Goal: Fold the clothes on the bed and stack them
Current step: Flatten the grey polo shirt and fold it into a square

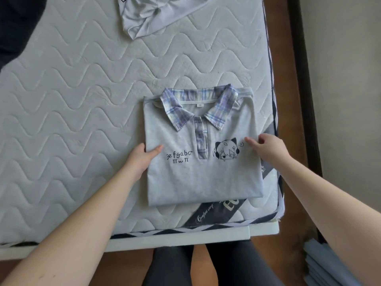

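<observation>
Polo shirt: the grey polo shirt [198, 162] lies folded into a neat rectangle, plaid collar away from the person, on the bed [82, 100] near its front right corner.
Long axis: collar to folded hem, running straight out from the person.
Left hand: the left hand [140, 159] grips the shirt's left edge, thumb on top, fingers tucked out of sight beneath.
Right hand: the right hand [268, 149] sits at the shirt's right edge, fingers loosely curled on the cloth; whether they pinch it I cannot tell.
Crumpled garment: an unfolded pale garment [148, 17] lies beyond the collar, well apart.
Coming move: likely a lift from both sides to start the stack, both hands equally near.
</observation>
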Available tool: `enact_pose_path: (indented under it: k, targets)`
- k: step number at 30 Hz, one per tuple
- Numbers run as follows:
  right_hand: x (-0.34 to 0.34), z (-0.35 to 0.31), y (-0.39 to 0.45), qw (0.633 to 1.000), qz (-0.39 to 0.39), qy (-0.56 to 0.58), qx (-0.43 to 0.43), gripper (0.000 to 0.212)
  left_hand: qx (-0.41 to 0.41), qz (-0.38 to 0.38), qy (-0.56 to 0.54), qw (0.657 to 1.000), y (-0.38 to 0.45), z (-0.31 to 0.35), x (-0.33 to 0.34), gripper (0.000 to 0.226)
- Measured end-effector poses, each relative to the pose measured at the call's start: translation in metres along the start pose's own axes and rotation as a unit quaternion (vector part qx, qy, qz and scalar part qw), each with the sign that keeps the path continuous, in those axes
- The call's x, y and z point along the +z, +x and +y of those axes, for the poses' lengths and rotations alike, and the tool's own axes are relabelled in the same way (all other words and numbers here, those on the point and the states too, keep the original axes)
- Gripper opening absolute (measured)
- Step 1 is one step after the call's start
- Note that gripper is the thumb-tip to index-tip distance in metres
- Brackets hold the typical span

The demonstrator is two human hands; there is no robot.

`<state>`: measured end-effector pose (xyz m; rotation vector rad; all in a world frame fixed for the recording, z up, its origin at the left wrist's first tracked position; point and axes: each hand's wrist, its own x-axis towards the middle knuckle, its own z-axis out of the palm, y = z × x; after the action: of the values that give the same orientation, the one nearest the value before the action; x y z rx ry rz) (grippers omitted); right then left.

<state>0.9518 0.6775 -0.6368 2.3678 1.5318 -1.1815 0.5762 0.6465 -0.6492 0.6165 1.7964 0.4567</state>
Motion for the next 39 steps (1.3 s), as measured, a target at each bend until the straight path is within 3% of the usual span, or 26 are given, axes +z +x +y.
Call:
enact_pose_path:
  k: [4, 9, 16, 21, 23, 26, 28, 30, 34, 36, 39]
  targets:
    - [0.02, 0.023, -0.04, 0.997, -0.07, 0.0, 0.031, 0.056, -0.051, -0.061, -0.046, 0.996, -0.039, -0.043, -0.001, 0.037]
    - [0.038, 0.046, -0.076, 0.988, -0.13, 0.065, 0.05, 0.043, -0.066, -0.079, -0.058, 0.993, -0.078, -0.09, -0.002, 0.029]
    - [0.054, 0.064, -0.102, 0.998, -0.038, 0.046, 0.024, 0.042, -0.007, 0.024, -0.051, 0.998, -0.092, -0.113, 0.004, 0.018]
    - [0.074, 0.07, -0.109, 0.995, 0.028, 0.077, 0.047, 0.033, 0.004, 0.063, 0.049, 0.997, -0.096, -0.117, 0.011, 0.024]
    - [0.079, 0.065, -0.117, 0.994, 0.064, 0.06, 0.066, 0.03, 0.053, 0.16, 0.162, 0.972, -0.103, -0.111, 0.014, 0.032]
    - [0.09, 0.053, -0.13, 0.977, 0.209, -0.017, 0.027, 0.049, 0.255, 0.312, 0.295, 0.866, -0.113, -0.101, 0.024, 0.035]
    - [0.098, 0.034, -0.134, 0.967, 0.242, -0.016, -0.078, 0.051, 0.373, 0.274, 0.343, 0.818, -0.113, -0.092, 0.041, 0.036]
    - [0.109, 0.009, -0.13, 0.959, 0.208, -0.03, -0.192, 0.051, 0.416, 0.193, 0.379, 0.804, -0.109, -0.082, 0.067, 0.044]
    - [0.137, -0.031, -0.115, 0.951, 0.127, -0.081, -0.271, 0.055, 0.345, 0.11, 0.457, 0.812, -0.1, -0.075, 0.108, 0.056]
    - [0.148, -0.03, -0.107, 0.95, 0.11, -0.116, -0.268, 0.055, 0.31, 0.098, 0.513, 0.794, -0.087, -0.086, 0.109, 0.059]
    - [0.152, -0.012, -0.097, 0.937, 0.107, -0.172, -0.283, 0.058, 0.327, 0.088, 0.559, 0.757, -0.073, -0.101, 0.098, 0.062]
